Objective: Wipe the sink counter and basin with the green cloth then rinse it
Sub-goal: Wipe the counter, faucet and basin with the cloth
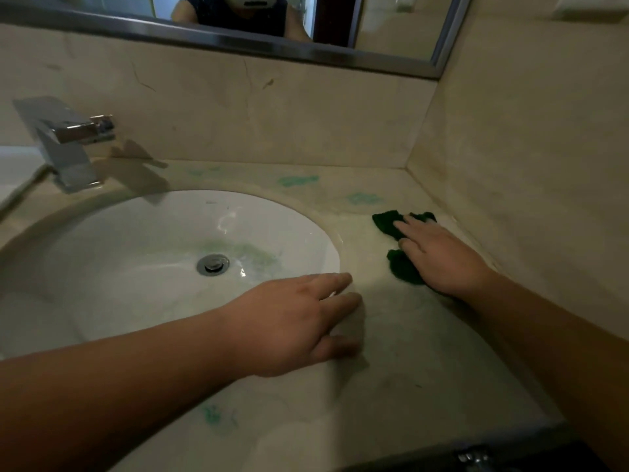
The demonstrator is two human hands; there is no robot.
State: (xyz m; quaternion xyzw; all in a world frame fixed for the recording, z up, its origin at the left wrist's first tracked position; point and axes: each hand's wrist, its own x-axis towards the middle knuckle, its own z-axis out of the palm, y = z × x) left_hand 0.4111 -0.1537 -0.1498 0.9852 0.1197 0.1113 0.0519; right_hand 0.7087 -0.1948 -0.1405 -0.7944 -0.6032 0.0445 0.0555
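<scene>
Our crumpled dark green cloth lies on the beige marble counter, right of the white oval basin, near the far right corner. We press it flat under our right hand, fingers extended, not clenched. Our left hand rests open on the basin's near-right rim, holding nothing. Green smears mark the far counter.

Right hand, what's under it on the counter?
The green cloth lies flat under the right hand, pressed to the counter. Its ends show past the fingers and beside the palm; the middle is covered, as is any stain beneath.
</scene>
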